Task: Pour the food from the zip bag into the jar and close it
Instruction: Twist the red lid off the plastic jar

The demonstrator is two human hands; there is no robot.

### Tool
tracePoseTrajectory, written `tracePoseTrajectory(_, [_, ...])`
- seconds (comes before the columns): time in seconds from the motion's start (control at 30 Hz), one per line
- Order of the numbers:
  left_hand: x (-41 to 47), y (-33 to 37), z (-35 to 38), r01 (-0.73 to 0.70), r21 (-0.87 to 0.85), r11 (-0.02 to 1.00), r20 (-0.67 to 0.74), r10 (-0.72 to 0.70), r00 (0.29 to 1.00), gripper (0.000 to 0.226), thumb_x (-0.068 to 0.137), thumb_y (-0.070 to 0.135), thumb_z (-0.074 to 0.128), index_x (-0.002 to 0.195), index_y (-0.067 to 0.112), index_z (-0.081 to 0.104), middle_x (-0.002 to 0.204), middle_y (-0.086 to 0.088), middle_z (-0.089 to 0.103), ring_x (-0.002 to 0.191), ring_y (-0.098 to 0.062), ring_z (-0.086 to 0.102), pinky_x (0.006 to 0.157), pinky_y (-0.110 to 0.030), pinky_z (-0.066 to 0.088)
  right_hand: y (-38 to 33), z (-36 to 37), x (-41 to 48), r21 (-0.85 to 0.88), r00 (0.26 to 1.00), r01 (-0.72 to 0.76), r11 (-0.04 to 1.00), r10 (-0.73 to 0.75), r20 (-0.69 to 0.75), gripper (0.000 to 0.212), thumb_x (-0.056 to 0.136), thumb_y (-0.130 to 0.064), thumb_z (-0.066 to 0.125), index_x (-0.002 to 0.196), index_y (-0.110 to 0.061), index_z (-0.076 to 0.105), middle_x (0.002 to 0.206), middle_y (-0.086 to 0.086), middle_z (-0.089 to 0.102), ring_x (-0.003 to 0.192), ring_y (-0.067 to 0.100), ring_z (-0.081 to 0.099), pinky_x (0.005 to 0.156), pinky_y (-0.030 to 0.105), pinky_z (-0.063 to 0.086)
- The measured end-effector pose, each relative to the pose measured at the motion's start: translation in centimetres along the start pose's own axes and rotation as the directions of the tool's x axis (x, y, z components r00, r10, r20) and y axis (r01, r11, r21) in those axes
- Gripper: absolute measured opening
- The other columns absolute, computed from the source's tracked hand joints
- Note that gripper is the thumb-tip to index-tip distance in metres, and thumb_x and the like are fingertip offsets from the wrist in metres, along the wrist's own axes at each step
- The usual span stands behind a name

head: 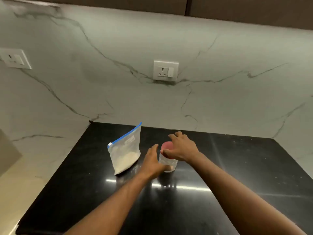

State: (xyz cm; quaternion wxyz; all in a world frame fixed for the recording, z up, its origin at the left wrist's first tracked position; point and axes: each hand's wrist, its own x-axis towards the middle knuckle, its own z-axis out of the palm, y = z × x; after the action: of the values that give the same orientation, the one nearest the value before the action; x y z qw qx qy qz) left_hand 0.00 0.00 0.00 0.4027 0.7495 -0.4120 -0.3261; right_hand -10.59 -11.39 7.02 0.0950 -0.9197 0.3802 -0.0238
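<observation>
- Our left hand (152, 161) wraps the clear jar (167, 164) low on its wall, fingers curled round it. The jar stands upright on the bench (237, 167), long axis vertical.
- Our right hand (183, 150) arches over the pink lid (166, 145), which sits directly beneath its fingers (176, 134), thumb on the near rim. We cannot tell whether they clamp it.

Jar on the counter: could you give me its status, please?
Left hand grips jar body. Right hand grips pink lid. Zip bag stands left, apart.
</observation>
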Motion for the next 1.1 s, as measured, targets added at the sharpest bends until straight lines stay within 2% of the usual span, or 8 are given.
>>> tracePoseTrajectory(0.17, [5.0,-1.6,2.4,-0.066,0.015,0.998,0.015,0.066,0.998,0.096,0.069,0.046,0.096,0.149,0.029,0.046,0.146,0.003,0.059,0.133,-0.017,0.059,0.108,-0.030,0.051,-0.1,2.2,2.9,-0.145,0.997,-0.059,0.988,0.050,-0.064,0.055,0.083,-0.073,0.052,0.103,-0.025,0.070,0.101,0.000,0.069,0.086,0.018,0.065,0.078,0.035,0.059])
tracePoseTrajectory(0.27, [5.8,-3.3,2.9,-0.092,-0.045,0.995,0.006,0.092,0.996,0.086,0.066,0.055,0.094,0.137,0.044,0.048,0.130,0.016,0.066,0.112,-0.003,0.063,0.092,-0.015,0.051,-0.5,2.8,3.8,-0.130,0.996,-0.090,0.988,0.086,-0.034,0.048,0.082,-0.067,0.057,0.097,-0.024,0.070,0.092,-0.002,0.066,0.081,0.016,0.064,0.078,0.036,0.061])
tracePoseTrajectory(0.37, [6.1,-5.0,2.7,-0.105,-0.066,0.992,-0.044,0.103,0.994,0.087,0.056,0.068,0.090,0.130,0.053,0.046,0.119,0.023,0.068,0.106,-0.001,0.068,0.092,-0.022,0.057,-0.8,2.7,4.4,-0.081,0.995,-0.079,0.994,0.083,0.046,0.049,0.081,-0.063,0.064,0.109,-0.022,0.068,0.103,-0.001,0.065,0.090,0.017,0.062,0.081,0.032,0.058])
tracePoseTrajectory(0.6, [6.5,-6.1,2.0,-0.136,-0.109,0.985,-0.025,0.134,0.991,0.085,0.056,0.069,0.092,0.129,0.059,0.049,0.116,0.032,0.065,0.105,0.015,0.063,0.074,0.002,0.048,0.2,-0.2,5.0,0.177,0.910,0.080,0.981,-0.144,0.389,0.075,0.073,-0.024,0.087,0.140,-0.029,0.054,0.137,-0.005,0.054,0.125,0.018,0.051,0.098,0.036,0.054])
tracePoseTrajectory(0.67, [6.2,-6.1,2.0,-0.142,-0.116,0.983,-0.015,0.141,0.990,0.078,0.057,0.070,0.091,0.121,0.065,0.048,0.115,0.033,0.064,0.105,0.021,0.060,0.075,0.002,0.048,0.6,-0.6,4.9,0.220,0.926,0.061,0.974,-0.137,0.353,0.082,0.077,-0.032,0.086,0.149,-0.031,0.047,0.147,-0.004,0.051,0.131,0.019,0.050,0.102,0.039,0.053])
tracePoseTrajectory(0.83, [6.6,-6.0,2.0,-0.149,-0.112,0.982,-0.013,0.149,0.989,0.079,0.058,0.074,0.089,0.126,0.059,0.050,0.121,0.028,0.067,0.110,0.006,0.065,0.089,-0.020,0.057,-0.4,1.2,5.6,-0.338,0.972,0.056,0.940,0.026,0.233,0.087,0.084,-0.086,0.048,0.145,-0.024,0.044,0.119,0.004,0.067,0.096,0.023,0.066,0.075,0.033,0.055])
tracePoseTrajectory(0.93, [6.6,-5.9,2.0,-0.125,-0.087,0.988,0.014,0.126,0.992,0.085,0.056,0.076,0.087,0.127,0.062,0.043,0.116,0.037,0.059,0.106,0.014,0.058,0.080,-0.006,0.043,-0.8,0.8,6.1,-0.282,0.937,0.169,0.944,-0.065,0.345,0.068,0.089,-0.067,0.064,0.141,-0.027,0.047,0.123,0.003,0.062,0.094,0.018,0.058,0.073,0.030,0.048])
tracePoseTrajectory(1.1, [6.8,-6.0,2.2,-0.089,-0.081,0.993,0.018,0.091,0.996,0.091,0.052,0.071,0.088,0.127,0.061,0.038,0.110,0.039,0.051,0.102,0.013,0.054,0.084,-0.007,0.035,-0.5,-0.6,6.8,-0.142,0.802,0.347,0.927,-0.215,0.557,0.085,0.076,-0.031,0.088,0.148,-0.037,0.042,0.151,-0.002,0.045,0.135,0.026,0.044,0.101,0.045,0.049])
